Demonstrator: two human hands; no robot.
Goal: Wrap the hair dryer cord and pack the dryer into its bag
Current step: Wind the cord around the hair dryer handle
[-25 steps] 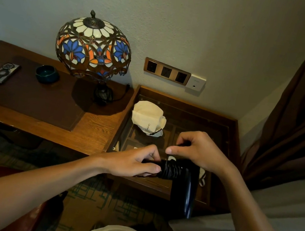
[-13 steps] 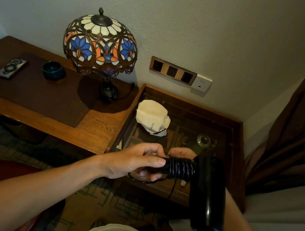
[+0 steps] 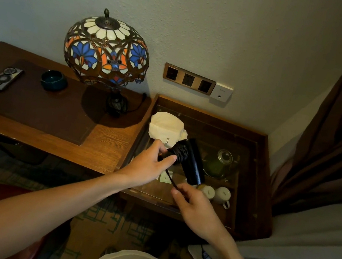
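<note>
Hair dryer (image 3: 192, 160), raised since a moment ago, now hangs over the glass-topped worktop (image 3: 252, 140), just before the cream bag (image 3: 166, 126). Left hand (image 3: 148, 164) fingers clasp the cord-wound handle; right hand (image 3: 195, 208) fingers pinch the cord (image 3: 171, 178) tail, drawn taut: wrapping nearly done.

A stained-glass lamp (image 3: 107, 50) stands on a wooden desk (image 3: 106, 148) beside a dark green bowl (image 3: 54, 80). Wall sockets (image 3: 189, 80) sit above a glass-topped side table (image 3: 258, 171) showing white mugs (image 3: 223, 195) beneath.
</note>
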